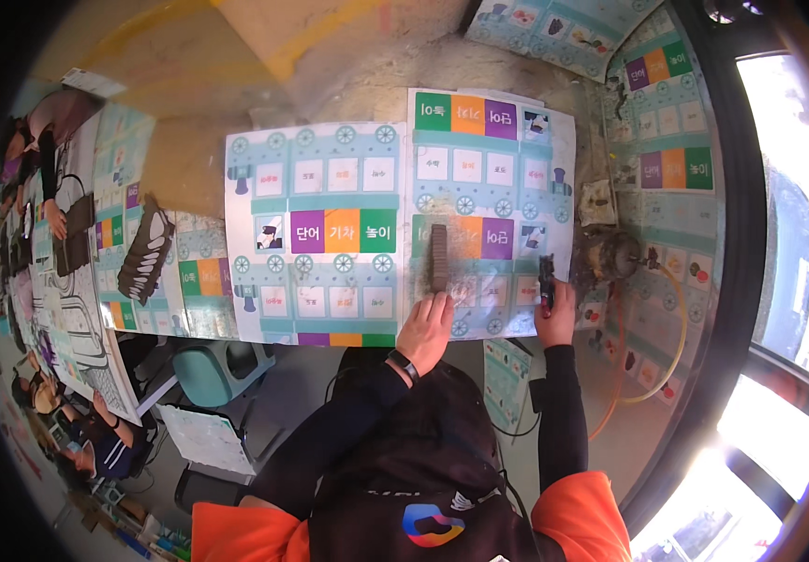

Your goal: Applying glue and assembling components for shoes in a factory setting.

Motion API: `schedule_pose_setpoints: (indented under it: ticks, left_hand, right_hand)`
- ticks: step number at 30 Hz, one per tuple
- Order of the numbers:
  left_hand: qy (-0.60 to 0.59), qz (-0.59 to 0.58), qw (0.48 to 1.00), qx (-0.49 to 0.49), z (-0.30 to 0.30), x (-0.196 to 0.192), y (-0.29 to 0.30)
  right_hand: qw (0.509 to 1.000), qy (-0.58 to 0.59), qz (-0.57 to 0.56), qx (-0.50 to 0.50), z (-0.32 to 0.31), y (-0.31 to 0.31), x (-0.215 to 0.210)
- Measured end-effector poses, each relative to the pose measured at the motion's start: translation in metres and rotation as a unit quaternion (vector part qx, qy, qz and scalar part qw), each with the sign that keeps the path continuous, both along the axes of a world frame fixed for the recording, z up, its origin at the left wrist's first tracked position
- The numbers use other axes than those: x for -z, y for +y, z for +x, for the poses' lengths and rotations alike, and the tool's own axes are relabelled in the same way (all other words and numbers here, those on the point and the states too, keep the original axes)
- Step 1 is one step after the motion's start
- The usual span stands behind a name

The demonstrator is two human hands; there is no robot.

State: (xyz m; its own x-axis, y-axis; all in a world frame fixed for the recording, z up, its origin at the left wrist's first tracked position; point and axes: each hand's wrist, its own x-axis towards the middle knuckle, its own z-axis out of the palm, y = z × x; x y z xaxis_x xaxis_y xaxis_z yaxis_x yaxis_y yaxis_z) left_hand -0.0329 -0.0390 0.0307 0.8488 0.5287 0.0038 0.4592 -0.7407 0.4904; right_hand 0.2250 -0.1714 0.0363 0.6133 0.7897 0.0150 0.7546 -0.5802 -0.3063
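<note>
My left hand (426, 330), with a dark band on its wrist, pinches the near end of a narrow brown-grey bar (439, 258). The bar points away from me over the printed sheet (554, 169), which has greyish smudges around it. At the sheet's right near edge my right hand (557, 318) is closed around a small dark hand tool (547, 281); its exact kind is too small to tell. The bar and the tool are apart. A second printed sheet (245, 225), with coloured blocks and train pictures, lies to the left.
To the right stands a dirty round metal device (615, 253) with a yellow hose (683, 328) and an orange hose (618, 375). A tray of dark strips (147, 248) lies left. A teal chair (222, 370) stands below the table edge. Other people (95, 450) work at far left.
</note>
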Motion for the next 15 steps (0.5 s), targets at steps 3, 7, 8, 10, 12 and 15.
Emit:
schedule_pose_setpoints:
  ticks: [3, 7, 8, 10, 12, 15]
  left_hand:
    - [-0.003, 0.010, 1.000, 0.014, -0.004, 0.000, 0.001]
    - [-0.024, 0.071, 0.997, 0.006, -0.006, 0.004, 0.003]
    - [-0.026, 0.071, 0.997, 0.006, -0.005, 0.005, 0.004]
    - [-0.063, -0.016, 0.997, -0.050, -0.001, 0.005, 0.007]
    - [-0.059, -0.029, 0.995, -0.072, 0.002, 0.004, 0.026]
    - [-0.036, -0.034, 0.996, -0.068, 0.009, 0.003, 0.058]
  right_hand:
    - [0.913, 0.371, 0.100, 0.137, -0.008, -0.002, -0.020]
    - [0.797, 0.591, 0.100, 0.080, -0.029, 0.054, -0.077]
    - [0.797, 0.590, 0.100, 0.079, -0.030, 0.058, -0.077]
    - [0.799, 0.589, 0.071, 0.098, -0.033, 0.062, -0.078]
    - [0.816, 0.566, 0.065, 0.097, -0.032, 0.061, -0.074]
    - [0.824, 0.544, 0.083, 0.136, -0.031, 0.054, -0.061]
